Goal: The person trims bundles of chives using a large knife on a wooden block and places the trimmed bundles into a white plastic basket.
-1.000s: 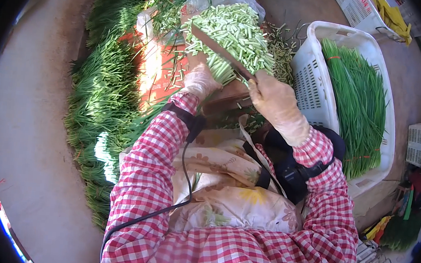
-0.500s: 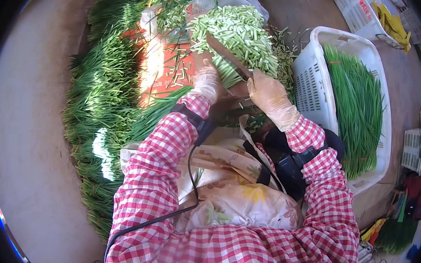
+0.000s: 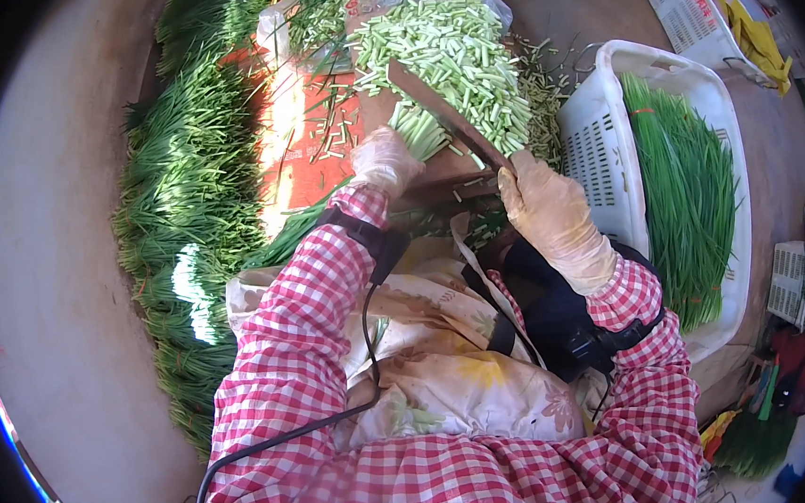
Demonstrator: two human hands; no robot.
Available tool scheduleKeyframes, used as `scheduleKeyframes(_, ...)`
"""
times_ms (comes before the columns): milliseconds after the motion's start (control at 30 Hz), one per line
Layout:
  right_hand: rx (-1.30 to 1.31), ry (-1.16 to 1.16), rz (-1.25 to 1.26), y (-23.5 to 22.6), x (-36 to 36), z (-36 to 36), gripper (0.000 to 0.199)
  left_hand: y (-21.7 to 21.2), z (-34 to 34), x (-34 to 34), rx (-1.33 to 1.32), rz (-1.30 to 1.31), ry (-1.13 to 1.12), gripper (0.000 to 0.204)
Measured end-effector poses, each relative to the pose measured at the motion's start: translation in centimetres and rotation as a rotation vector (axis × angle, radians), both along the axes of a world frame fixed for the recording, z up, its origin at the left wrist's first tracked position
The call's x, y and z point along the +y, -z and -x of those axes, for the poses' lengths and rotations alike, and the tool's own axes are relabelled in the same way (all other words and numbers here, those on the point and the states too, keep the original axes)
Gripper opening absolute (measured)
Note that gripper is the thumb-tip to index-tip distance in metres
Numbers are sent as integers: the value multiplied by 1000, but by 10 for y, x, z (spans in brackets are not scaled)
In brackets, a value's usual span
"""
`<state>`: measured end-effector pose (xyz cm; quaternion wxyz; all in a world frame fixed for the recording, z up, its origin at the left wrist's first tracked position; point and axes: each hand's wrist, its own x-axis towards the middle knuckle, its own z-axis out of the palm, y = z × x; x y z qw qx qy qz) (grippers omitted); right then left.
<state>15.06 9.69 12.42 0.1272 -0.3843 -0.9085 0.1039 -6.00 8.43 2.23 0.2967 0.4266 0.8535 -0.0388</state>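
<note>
My left hand point(image 3: 386, 162), in a pale glove, is closed around a bundle of long green stems point(image 3: 418, 133). Their pale cut ends point away from me, and the green leaves trail back under my left forearm. My right hand point(image 3: 561, 217), also gloved, grips a knife point(image 3: 446, 115) by its handle. The long brownish blade slants up and left, just beyond the bundle's ends, over a brown board point(image 3: 439, 167). A heap of short pale-green cut pieces point(image 3: 452, 47) lies past the blade. Whether the blade touches the stems I cannot tell.
Long green bundles point(image 3: 193, 150) are piled along my left, beside a red sheet point(image 3: 319, 174) strewn with scraps. At my right stands a white basket point(image 3: 608, 164) holding tied greens point(image 3: 685, 208). A yellow cloth point(image 3: 757, 43) hangs on another white container at the far right.
My right hand has drawn back toward me and right with the knife. My left hand has shifted slightly left, still around the stems.
</note>
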Motion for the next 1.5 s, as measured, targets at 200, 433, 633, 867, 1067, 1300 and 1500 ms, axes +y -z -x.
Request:
scheduleKeyframes(200, -68, -109, -41, 14, -3, -4, 11, 15, -8, -17, 90, -206, -25, 58)
scheduleKeyframes(433, -141, -144, -94, 18, -4, -4, 12, 6, -3, -12, 14, -131, -18, 56)
scheduleKeyframes(633, -173, -151, -74, 27, -5, -5, 13, 8, 4, -15, -43, -159, -24, 58)
scheduleKeyframes(867, -117, -83, 91, 5, -4, -2, 15, 7, 8, -15, -64, -150, -7, 59)
scheduleKeyframes(1067, -187, -142, -8, 22, -11, -11, 12, 8, 9, -14, -78, -162, -28, 63)
scheduleKeyframes(1300, -151, -107, -31, 24, -13, -9, 14, -2, 8, -11, -25, -63, -12, 58)
scheduleKeyframes(1500, -179, -68, 19, 19, -14, -8, 14, -4, 9, -12, -61, -83, -25, 56)
